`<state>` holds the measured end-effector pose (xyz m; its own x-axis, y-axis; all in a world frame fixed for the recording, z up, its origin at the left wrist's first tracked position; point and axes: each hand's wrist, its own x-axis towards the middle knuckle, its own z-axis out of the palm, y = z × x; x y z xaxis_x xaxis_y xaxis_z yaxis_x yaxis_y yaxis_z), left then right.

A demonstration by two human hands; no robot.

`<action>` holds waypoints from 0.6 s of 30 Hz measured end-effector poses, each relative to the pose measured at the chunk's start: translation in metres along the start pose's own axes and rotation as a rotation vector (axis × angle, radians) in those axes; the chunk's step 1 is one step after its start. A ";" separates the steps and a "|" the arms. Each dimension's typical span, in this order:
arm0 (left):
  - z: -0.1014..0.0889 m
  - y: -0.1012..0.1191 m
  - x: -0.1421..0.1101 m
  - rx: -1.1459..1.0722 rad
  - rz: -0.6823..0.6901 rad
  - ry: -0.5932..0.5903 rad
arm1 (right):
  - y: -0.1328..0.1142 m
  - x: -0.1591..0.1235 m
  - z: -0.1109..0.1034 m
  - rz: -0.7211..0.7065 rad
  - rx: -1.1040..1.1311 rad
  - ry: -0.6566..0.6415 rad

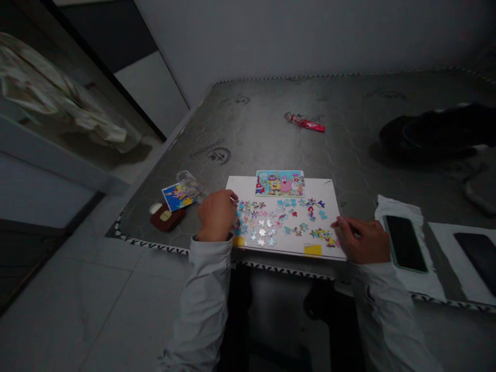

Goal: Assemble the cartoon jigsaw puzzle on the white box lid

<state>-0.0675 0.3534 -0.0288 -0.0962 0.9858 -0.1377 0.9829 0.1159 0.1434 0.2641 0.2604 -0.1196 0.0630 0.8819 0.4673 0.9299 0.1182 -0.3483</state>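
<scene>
A white board (pixel 329 188) lies near the front edge of a grey mattress-like surface (pixel 271 134). Several small jigsaw pieces (pixel 279 217) are scattered on it, and a cartoon reference picture (pixel 279 183) sits at its far edge. My left hand (pixel 216 214) is curled at the board's left side, fingertips pinched at the pieces there; what it grips is too small to name. My right hand (pixel 362 238) rests at the board's right front corner, fingers pressed together beside a joined cluster of pieces (pixel 323 235).
A clear plastic bag with a cartoon card (pixel 182 194) and a dark red case (pixel 167 217) lie left of the board. Two phones (pixel 405 242) (pixel 478 253) rest on white cloths at the right. A red tube (pixel 306 123) and dark clothing (pixel 434 132) lie farther back.
</scene>
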 end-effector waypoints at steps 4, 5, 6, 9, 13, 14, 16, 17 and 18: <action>-0.001 -0.009 0.001 0.016 -0.038 0.040 | 0.003 -0.001 0.001 0.004 -0.002 -0.001; -0.001 -0.010 0.002 0.019 -0.043 0.046 | 0.004 -0.002 0.001 0.002 -0.005 -0.004; -0.002 -0.011 0.002 0.021 -0.048 0.048 | 0.004 -0.002 0.001 0.001 -0.009 -0.005; -0.002 -0.011 0.002 0.018 -0.055 0.032 | 0.004 -0.002 0.001 -0.007 -0.017 -0.002; -0.002 -0.005 0.001 -0.023 -0.038 -0.016 | 0.001 -0.001 -0.001 -0.006 -0.019 -0.014; -0.001 -0.004 0.002 -0.033 -0.029 -0.019 | -0.001 -0.001 -0.001 0.006 -0.018 -0.012; 0.000 -0.003 0.002 -0.044 -0.020 -0.011 | -0.003 -0.002 -0.002 0.030 -0.015 -0.003; 0.000 -0.003 0.002 -0.046 -0.018 -0.007 | -0.004 -0.002 -0.002 0.036 -0.014 0.002; 0.001 -0.003 0.003 -0.047 -0.017 -0.007 | -0.004 -0.002 -0.002 0.036 -0.014 0.005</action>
<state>-0.0702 0.3557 -0.0306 -0.1113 0.9829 -0.1470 0.9726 0.1381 0.1871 0.2611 0.2572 -0.1181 0.0986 0.8831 0.4587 0.9321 0.0796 -0.3535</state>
